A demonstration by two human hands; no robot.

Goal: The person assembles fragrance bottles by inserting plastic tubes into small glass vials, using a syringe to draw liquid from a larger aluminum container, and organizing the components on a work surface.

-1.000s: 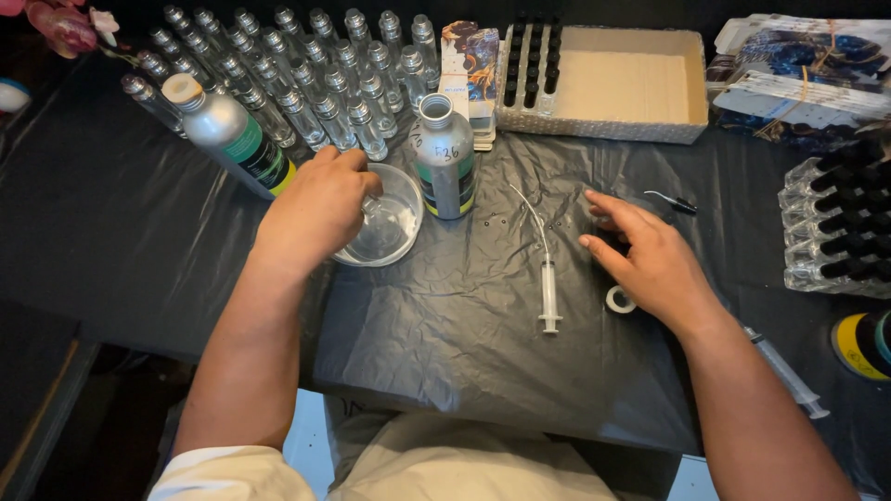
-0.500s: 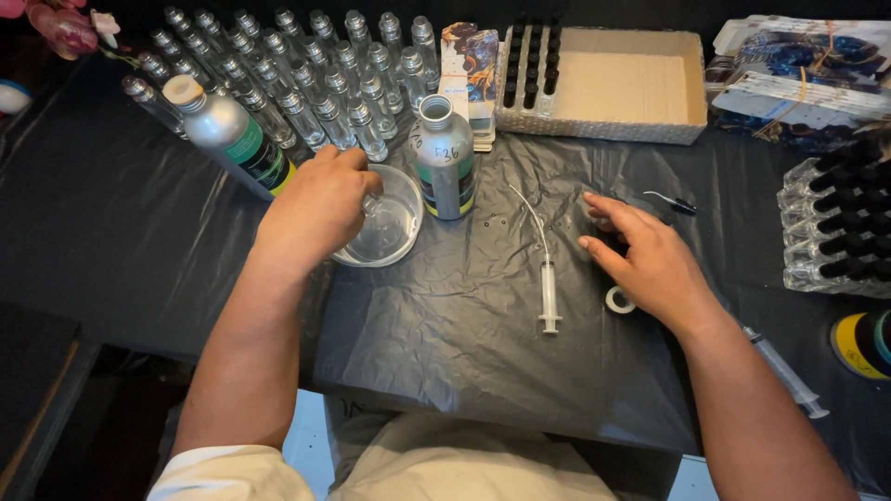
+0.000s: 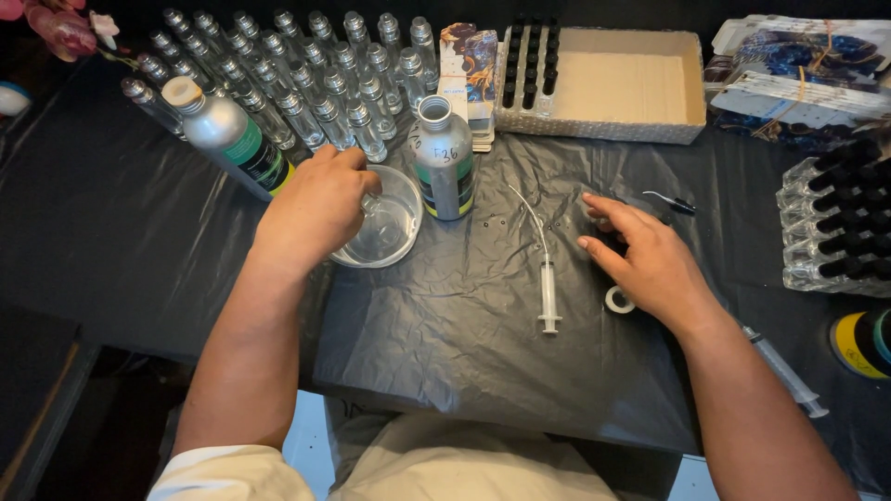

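Observation:
My left hand (image 3: 311,211) is curled over the left rim of a clear glass bowl (image 3: 394,237), its fingers closed on a small clear glass bottle (image 3: 371,200) held over the bowl. Just right of the bowl stands an open aluminium bottle (image 3: 444,160) with a coloured label. My right hand (image 3: 650,258) rests flat on the black table cover with its fingers apart and holds nothing. A plastic syringe (image 3: 548,295) with a thin curved tube lies to its left. A small white ring (image 3: 616,301) lies against its heel.
Rows of small glass bottles (image 3: 297,74) stand at the back left, beside a capped aluminium bottle (image 3: 227,137). Behind is a cardboard box (image 3: 640,88) holding black caps (image 3: 529,56). Trays of capped bottles (image 3: 835,227), tweezers (image 3: 673,202), a second syringe (image 3: 784,371) and a yellow roll (image 3: 858,343) are on the right.

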